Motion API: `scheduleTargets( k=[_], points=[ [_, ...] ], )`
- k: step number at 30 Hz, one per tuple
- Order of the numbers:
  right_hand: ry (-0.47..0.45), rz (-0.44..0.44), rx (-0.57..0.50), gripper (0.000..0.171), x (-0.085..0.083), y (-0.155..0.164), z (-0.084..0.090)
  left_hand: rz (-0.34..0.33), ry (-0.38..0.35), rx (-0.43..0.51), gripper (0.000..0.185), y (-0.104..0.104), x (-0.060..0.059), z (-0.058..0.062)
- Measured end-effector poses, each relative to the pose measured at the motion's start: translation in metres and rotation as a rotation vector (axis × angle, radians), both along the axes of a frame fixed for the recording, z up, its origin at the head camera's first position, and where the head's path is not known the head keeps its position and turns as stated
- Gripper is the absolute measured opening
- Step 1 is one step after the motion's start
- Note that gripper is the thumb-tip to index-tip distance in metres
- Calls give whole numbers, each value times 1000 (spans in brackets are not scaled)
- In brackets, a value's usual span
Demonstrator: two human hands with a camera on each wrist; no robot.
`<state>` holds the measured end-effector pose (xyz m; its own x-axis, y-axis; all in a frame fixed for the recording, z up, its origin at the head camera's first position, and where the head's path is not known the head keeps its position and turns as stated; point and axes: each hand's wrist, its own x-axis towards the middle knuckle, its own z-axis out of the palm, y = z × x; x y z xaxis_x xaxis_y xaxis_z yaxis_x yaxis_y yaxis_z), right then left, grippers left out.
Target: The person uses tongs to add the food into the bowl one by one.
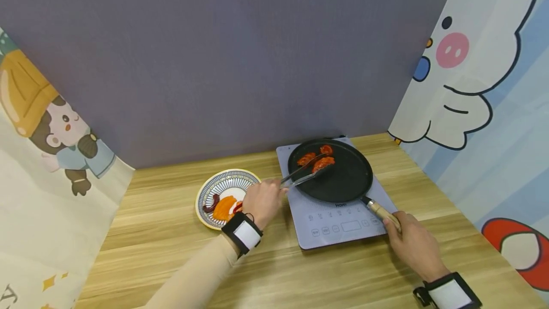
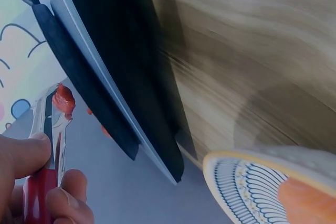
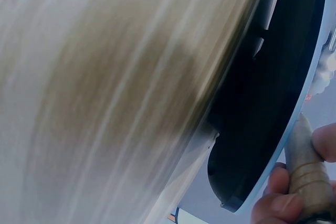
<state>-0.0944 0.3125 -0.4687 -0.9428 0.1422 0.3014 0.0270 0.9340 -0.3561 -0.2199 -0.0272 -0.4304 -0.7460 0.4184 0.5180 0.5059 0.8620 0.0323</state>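
Note:
My left hand (image 1: 262, 204) grips metal tongs with a red handle (image 2: 41, 195). Their tips reach into the black flat pan (image 1: 349, 175), around a red, glossy piece of food (image 1: 323, 164). In the left wrist view this piece (image 2: 63, 99) shows between the tong ends. Two more red pieces lie in the pan, one left (image 1: 306, 159) and a smaller one behind (image 1: 326, 149). The right hand (image 1: 413, 242) holds the pan's wooden handle (image 1: 383, 214), fingers curled round it, also visible in the right wrist view (image 3: 310, 182). The pan stands on a flat induction cooktop (image 1: 330, 237).
Left of the cooktop, partly behind my left wrist, is a patterned plate (image 1: 200, 192) bearing an orange food piece (image 1: 224, 208) and a dark red curled one (image 1: 211, 203). A grey wall (image 1: 214, 70) closes the wooden table (image 1: 158, 218) at the back; printed cartoon panels flank it.

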Motion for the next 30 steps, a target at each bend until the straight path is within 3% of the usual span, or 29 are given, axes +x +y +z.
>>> scheduleTargets(
  k=[5,17,30],
  points=[
    [12,-4,2,33,-1,1,-1,-7,12,1,26,12,-3,1],
    [2,-4,-1,35,-1,1,-2,43,-20,-56,29,40,-13,8],
    [18,-5,-3,32,-1,1,-4,47,-69,-74,29,58,-26,4]
  ],
)
